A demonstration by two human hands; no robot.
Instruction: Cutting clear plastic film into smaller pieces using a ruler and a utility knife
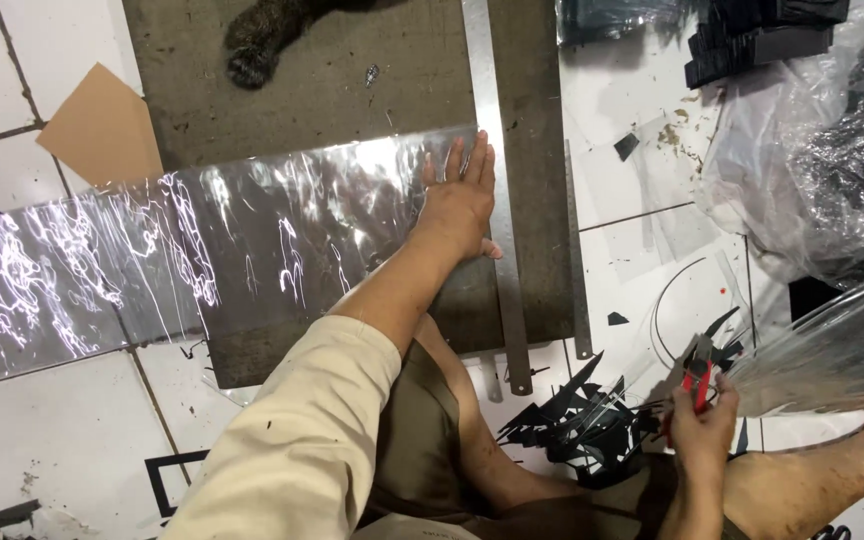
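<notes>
My left hand [460, 200] lies flat, fingers spread, on the right end of a long strip of clear plastic film [152, 260] stretched over a grey-brown cutting board [352, 80]. Its fingertips rest against a long metal ruler [497, 180] running top to bottom beside the film's edge. My right hand [702, 420] is lower right, closed around a red-handled cutter [696, 378], held above a pile of black offcuts [582, 425]. My knee and leg sit between the two hands.
A second metal ruler [574, 260] lies right of the first. Clear bags with black pieces [812, 150] fill the top right, and a clear film sheet [832, 350] fans out at right. A brown cardboard piece [102, 125] lies on the white tiles. A furry animal paw [252, 50] shows at top.
</notes>
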